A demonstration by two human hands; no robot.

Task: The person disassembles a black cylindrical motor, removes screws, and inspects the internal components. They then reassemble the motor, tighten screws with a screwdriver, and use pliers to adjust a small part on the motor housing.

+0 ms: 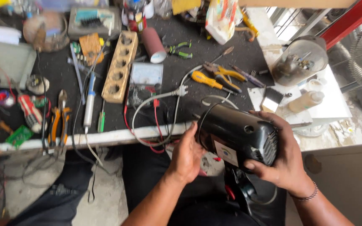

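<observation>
a cluttered workbench [231, 62] with a dark top and a pale front edge runs across the view, strewn with a wooden socket strip [120, 67], a yellow-handled screwdriver [208, 80], pliers [225, 72], an analogue meter [145, 81] and a grey cable with a plug [164, 98]. below the edge, over the person's lap, both hands hold a black motor housing [237, 136], which sits just off the bench's front edge rather than on it. the left hand [187, 155] presses flat against the housing's near end, fingers pointing up, wrist bent back. the right hand [283, 155] wraps around the vented far end, fingers curled over the top and the thumb tucked beneath, a bracelet at the wrist. both grips are closed on the housing, holding it from opposite ends. since nothing supports it from below, a slackened palm could, i judge, let it slip to the floor; the cords hanging from the bench beside it might also snag and drag tools off the edge.
</observation>
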